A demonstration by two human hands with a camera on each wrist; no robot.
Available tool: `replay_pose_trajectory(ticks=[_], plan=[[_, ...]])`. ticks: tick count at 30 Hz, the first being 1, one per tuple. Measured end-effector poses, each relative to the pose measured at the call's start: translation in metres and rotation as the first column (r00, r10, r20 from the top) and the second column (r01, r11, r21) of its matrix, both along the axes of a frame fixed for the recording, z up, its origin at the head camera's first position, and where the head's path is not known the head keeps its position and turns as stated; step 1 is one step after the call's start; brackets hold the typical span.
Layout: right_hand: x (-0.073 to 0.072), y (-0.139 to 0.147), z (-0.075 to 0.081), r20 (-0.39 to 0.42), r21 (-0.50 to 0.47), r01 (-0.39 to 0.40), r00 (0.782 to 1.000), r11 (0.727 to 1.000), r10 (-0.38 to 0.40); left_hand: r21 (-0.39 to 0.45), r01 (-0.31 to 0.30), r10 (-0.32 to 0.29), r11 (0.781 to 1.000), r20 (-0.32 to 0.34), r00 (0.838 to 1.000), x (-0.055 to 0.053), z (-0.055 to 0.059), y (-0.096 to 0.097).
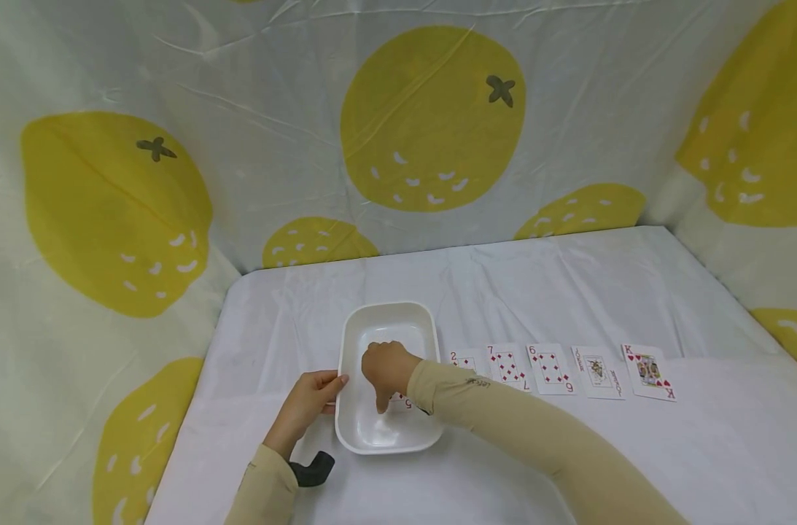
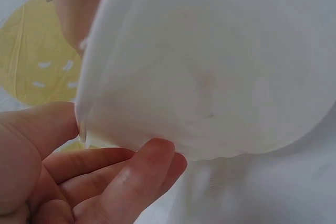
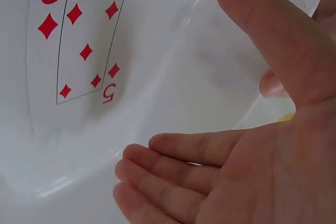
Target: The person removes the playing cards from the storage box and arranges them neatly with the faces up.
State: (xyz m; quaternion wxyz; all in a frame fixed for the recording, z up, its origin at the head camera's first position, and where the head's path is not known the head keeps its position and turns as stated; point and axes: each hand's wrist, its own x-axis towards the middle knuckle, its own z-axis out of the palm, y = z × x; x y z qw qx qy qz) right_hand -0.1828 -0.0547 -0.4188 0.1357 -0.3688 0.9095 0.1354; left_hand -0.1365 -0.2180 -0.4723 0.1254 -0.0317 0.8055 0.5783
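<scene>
A white rectangular tray (image 1: 354, 430) stands on the table, its left rim between the thumb and fingers of my left hand (image 1: 304, 402). In the left wrist view my thumb and fingertips (image 2: 157, 153) hold the edge and underside of the tray. Over the inside of the tray is my right hand (image 1: 390, 370), holding nothing, its fingers extended in the right wrist view. Beside it in the tray lies a five of diamonds playing card (image 3: 84, 51), face up; in the head view my right hand and sleeve partly hide it.
Right of the tray several playing cards lie face up in a row: a two of diamonds (image 1: 462, 359), seven of diamonds (image 1: 507, 367), six of diamonds (image 1: 550, 369), joker (image 1: 598, 372) and king of hearts (image 1: 649, 373). Lemon-print cloth (image 1: 273, 109) hangs behind the white-covered table (image 1: 516, 292).
</scene>
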Motion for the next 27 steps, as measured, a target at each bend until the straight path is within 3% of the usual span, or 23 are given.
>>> replay_pose_trajectory(ticks=[10, 27], plan=[[0.006, -0.006, -0.019, -0.044, 0.217, 0.039, 0.999, 0.975, -0.030, 0.011, -0.004, 0.004, 1.000, 0.006, 1.000, -0.001, -0.001, 0.001], [0.009, -0.002, -0.020, -0.066, 0.112, -0.015, 0.998, 0.994, 0.022, 0.020, -0.004, 0.004, 1.000, -0.004, 1.000, 0.001, 0.003, 0.001]])
